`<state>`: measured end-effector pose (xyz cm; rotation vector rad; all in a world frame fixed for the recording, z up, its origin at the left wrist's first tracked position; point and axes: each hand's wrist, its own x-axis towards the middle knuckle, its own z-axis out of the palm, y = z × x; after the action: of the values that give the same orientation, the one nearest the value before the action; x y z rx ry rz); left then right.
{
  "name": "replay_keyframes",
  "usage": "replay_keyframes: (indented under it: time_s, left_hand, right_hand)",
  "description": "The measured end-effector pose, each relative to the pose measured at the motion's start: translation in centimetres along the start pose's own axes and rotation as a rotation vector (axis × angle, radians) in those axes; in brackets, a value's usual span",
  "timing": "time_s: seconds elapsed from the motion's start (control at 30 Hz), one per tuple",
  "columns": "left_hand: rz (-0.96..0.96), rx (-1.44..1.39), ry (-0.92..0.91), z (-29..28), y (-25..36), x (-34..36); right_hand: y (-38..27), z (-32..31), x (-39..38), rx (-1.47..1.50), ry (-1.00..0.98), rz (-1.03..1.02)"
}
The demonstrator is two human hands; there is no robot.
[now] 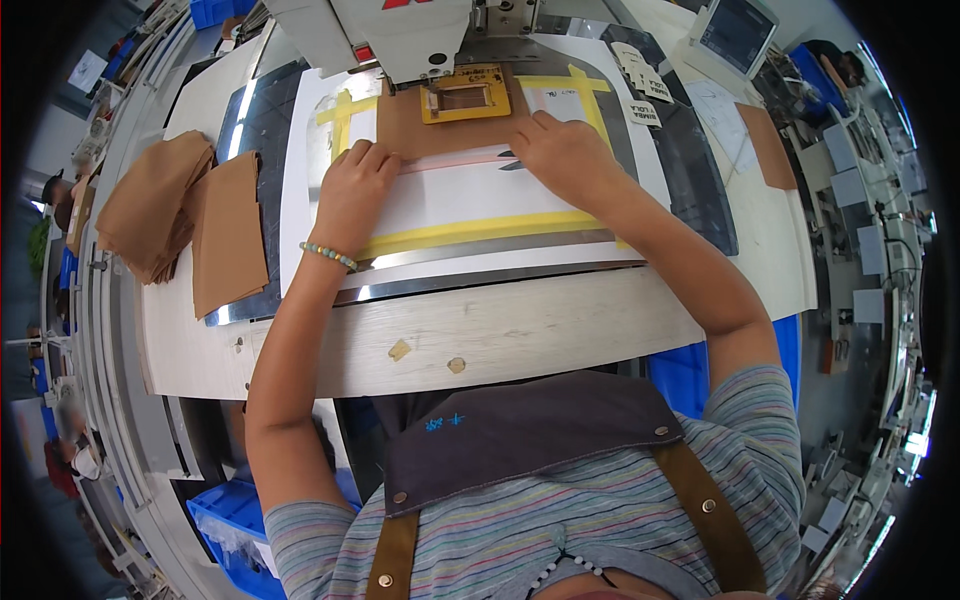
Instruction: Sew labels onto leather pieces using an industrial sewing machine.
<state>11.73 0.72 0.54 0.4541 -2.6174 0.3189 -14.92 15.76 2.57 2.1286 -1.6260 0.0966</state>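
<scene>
A flat brown panel (450,138), of leather or a similar sheet, lies under the sewing machine head (410,40). On the panel sits a yellow frame (432,106) with a rectangular window. My left hand (352,195) has its fingers bent together at the panel's near left corner, pinching or pressing it. At the near right corner, the curled fingers of my right hand (562,158) touch the panel. Two dark pointed blades, apparently of thread snips (512,162), stick out from under that palm. White paper (460,195) edged with yellow tape lies beneath.
Stacks of brown panels (160,205) lie at the left, beside a single pile (228,240). Small white labels (640,75) are at the right back, near a control screen (735,35). Another brown piece (765,148) lies far right. Blue bins (235,525) stand below the table.
</scene>
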Motion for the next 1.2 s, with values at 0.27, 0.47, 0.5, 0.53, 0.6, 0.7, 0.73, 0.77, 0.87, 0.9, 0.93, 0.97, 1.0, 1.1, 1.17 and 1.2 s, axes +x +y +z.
replay_keyframes:
  time_s: [0.27, 0.47, 0.5, 0.53, 0.6, 0.7, 0.73, 0.77, 0.87, 0.9, 0.93, 0.97, 1.0, 1.1, 1.17, 1.2]
  left_hand:
    - [-0.024, 0.020, -0.072, 0.5, 1.9, 0.9]
    - [-0.073, -0.093, -0.097, -1.2, 3.0, -0.9]
    - [-0.064, -0.125, -0.106, -1.3, 3.2, -1.0]
    - [-0.061, -0.128, -0.107, -1.2, 3.1, -1.1]
    - [-0.121, -0.161, -0.126, -1.0, 2.8, -1.4]
    - [-0.144, -0.172, -0.120, -0.9, 2.5, -2.0]
    - [-0.145, -0.174, -0.119, -0.9, 2.6, -2.0]
    - [-0.155, -0.140, -0.117, -1.0, 2.8, -1.9]
    - [-0.166, -0.123, -0.104, -1.1, 2.8, -2.1]
    - [-0.164, -0.144, -0.091, -1.1, 2.8, -2.1]
    - [-0.165, -0.144, -0.092, -1.2, 2.9, -1.9]
    - [-0.161, -0.178, -0.073, -1.3, 3.0, -1.7]
    - [-0.159, -0.212, -0.055, -1.3, 3.1, -1.7]
    - [-0.187, -0.286, -0.137, -0.9, 2.3, -2.2]
    - [-0.211, -0.252, -0.108, -0.9, 2.5, -2.4]
    - [-0.224, -0.222, -0.075, -0.8, 2.7, -2.3]
  right_hand:
    - [0.6, -0.2, -3.9, -0.023, -0.129, 0.069]
    - [-0.3, 1.2, -6.3, 0.191, 0.050, 0.137]
    - [-0.5, 1.2, -6.2, 0.234, 0.030, 0.165]
    - [-0.6, 1.2, -6.2, 0.278, 0.010, 0.194]
    - [-0.6, 1.3, -6.1, 0.311, -0.008, 0.191]
    - [-0.5, 1.9, -5.8, 0.396, -0.047, 0.184]
    - [-0.5, 2.1, -5.8, 0.449, -0.070, 0.179]
    - [-0.4, 2.1, -5.9, 0.447, -0.071, 0.179]
    - [-0.5, 1.8, -5.5, 0.447, -0.069, 0.173]
    - [-0.5, 1.7, -5.5, 0.428, -0.050, 0.188]
    - [-0.5, 1.7, -5.5, 0.410, -0.032, 0.203]
    - [-0.5, 1.8, -5.6, 0.412, -0.032, 0.203]
    - [-0.5, 1.8, -5.6, 0.427, -0.060, 0.214]
    - [-0.5, 1.6, -5.7, 0.418, -0.081, 0.207]
    - [-0.7, 1.5, -5.7, 0.398, -0.074, 0.184]
    - [-0.7, 1.5, -5.8, 0.417, -0.032, 0.202]
